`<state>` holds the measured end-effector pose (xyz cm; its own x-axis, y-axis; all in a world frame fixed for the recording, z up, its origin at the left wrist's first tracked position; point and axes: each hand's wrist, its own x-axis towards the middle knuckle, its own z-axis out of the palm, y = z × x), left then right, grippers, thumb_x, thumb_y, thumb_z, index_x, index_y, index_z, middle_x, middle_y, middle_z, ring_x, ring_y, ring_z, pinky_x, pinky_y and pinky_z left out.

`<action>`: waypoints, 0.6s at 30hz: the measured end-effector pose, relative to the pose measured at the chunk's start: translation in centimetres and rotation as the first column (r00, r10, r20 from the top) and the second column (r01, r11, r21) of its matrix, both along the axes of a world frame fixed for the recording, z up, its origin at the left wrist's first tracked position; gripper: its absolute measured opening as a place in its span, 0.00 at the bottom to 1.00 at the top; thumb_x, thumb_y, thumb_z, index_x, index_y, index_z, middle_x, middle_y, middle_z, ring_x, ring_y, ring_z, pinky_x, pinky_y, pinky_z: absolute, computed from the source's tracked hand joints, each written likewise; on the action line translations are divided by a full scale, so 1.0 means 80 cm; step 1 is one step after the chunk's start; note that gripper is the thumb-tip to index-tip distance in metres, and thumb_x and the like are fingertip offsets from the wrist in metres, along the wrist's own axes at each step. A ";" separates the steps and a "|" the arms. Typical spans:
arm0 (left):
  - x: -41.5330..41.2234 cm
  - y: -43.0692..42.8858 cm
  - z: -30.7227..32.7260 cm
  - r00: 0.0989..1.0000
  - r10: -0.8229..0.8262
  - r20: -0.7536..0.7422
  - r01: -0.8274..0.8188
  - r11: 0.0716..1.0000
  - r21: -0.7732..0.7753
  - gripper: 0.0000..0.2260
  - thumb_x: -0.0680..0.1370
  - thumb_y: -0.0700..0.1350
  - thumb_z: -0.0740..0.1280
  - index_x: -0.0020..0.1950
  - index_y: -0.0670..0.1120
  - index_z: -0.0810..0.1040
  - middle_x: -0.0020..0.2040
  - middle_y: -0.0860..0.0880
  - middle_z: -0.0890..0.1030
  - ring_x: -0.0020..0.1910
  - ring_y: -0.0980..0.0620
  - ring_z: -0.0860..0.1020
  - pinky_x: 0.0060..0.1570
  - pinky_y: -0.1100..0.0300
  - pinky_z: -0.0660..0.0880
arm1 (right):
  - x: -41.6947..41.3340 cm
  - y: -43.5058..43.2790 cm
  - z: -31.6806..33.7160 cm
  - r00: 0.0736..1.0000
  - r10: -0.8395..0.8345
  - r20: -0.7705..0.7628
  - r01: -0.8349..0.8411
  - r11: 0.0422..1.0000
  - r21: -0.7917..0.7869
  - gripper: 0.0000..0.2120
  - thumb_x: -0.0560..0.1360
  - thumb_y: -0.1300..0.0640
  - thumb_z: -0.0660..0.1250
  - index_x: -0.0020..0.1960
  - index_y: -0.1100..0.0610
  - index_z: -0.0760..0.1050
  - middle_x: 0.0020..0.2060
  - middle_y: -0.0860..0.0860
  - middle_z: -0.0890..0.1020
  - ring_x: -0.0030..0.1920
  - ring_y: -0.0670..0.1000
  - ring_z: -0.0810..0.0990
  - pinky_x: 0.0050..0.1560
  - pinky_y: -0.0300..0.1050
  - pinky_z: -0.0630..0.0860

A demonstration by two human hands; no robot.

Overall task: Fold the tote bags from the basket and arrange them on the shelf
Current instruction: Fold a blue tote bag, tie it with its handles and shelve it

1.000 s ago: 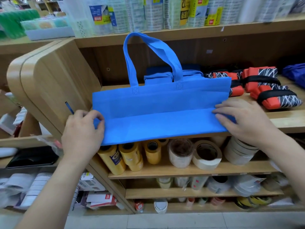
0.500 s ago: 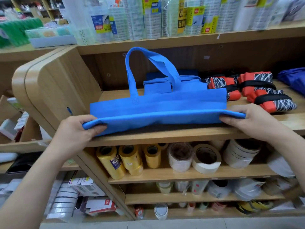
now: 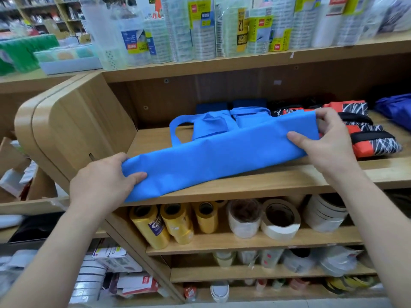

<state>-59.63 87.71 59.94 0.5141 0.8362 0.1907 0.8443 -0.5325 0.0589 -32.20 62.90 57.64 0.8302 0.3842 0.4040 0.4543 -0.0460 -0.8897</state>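
A bright blue tote bag (image 3: 218,152) lies folded into a long narrow strip on the wooden shelf (image 3: 255,183), slanting from lower left to upper right. Its handles lie flat behind it, toward the shelf's back. My left hand (image 3: 106,181) grips the strip's lower left end, thumb on top. My right hand (image 3: 327,141) pinches the upper right end, thumb on the front and fingers over the top edge. Behind the strip sit folded blue bags (image 3: 249,112) at the back of the shelf.
Rolled orange, black and white bags (image 3: 367,134) lie right of the strip, a dark blue bag (image 3: 395,110) beyond them. The shelf's rounded side panel (image 3: 73,130) stands at left. Tape rolls (image 3: 280,218) fill the shelf below; wrapped packs line the one above.
The bag has gone from a wide fold with upright handles to a narrow strip laid on the shelf. The handles dropped flat. My right hand rose toward the back; my left stayed low.
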 end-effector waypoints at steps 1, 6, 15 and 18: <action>0.000 -0.001 0.003 0.993 -0.017 -0.113 0.019 1.000 0.016 0.21 0.75 0.66 0.64 0.62 0.56 0.74 0.48 0.52 0.74 0.49 0.48 0.72 0.40 0.54 0.71 | 0.001 0.000 0.008 0.999 0.036 0.039 -0.037 0.999 0.022 0.21 0.72 0.65 0.74 0.56 0.49 0.70 0.51 0.53 0.81 0.45 0.42 0.80 0.45 0.37 0.79; 0.012 -0.025 0.025 0.814 -0.570 0.109 0.534 0.809 0.245 0.31 0.74 0.60 0.67 0.74 0.48 0.67 0.71 0.46 0.68 0.71 0.45 0.64 0.69 0.48 0.67 | 0.002 0.003 0.083 0.945 0.213 0.249 -0.212 0.977 -0.032 0.26 0.68 0.63 0.77 0.59 0.45 0.73 0.51 0.51 0.81 0.49 0.46 0.80 0.50 0.43 0.78; 0.100 -0.066 0.040 0.564 -0.687 0.459 0.821 0.406 -0.401 0.15 0.76 0.49 0.73 0.60 0.47 0.79 0.56 0.56 0.83 0.57 0.58 0.79 0.60 0.50 0.75 | -0.034 0.028 0.160 0.760 0.545 0.355 -0.473 0.838 -0.273 0.22 0.65 0.67 0.78 0.53 0.49 0.78 0.48 0.48 0.84 0.49 0.45 0.82 0.51 0.41 0.80; 0.098 -0.064 0.017 0.614 -0.539 0.577 0.789 0.401 -0.465 0.08 0.76 0.39 0.72 0.55 0.44 0.81 0.52 0.53 0.85 0.53 0.55 0.82 0.56 0.50 0.78 | -0.036 0.042 0.140 0.814 0.476 0.333 -0.464 0.878 -0.121 0.24 0.64 0.64 0.79 0.57 0.53 0.76 0.46 0.57 0.82 0.45 0.51 0.81 0.48 0.46 0.79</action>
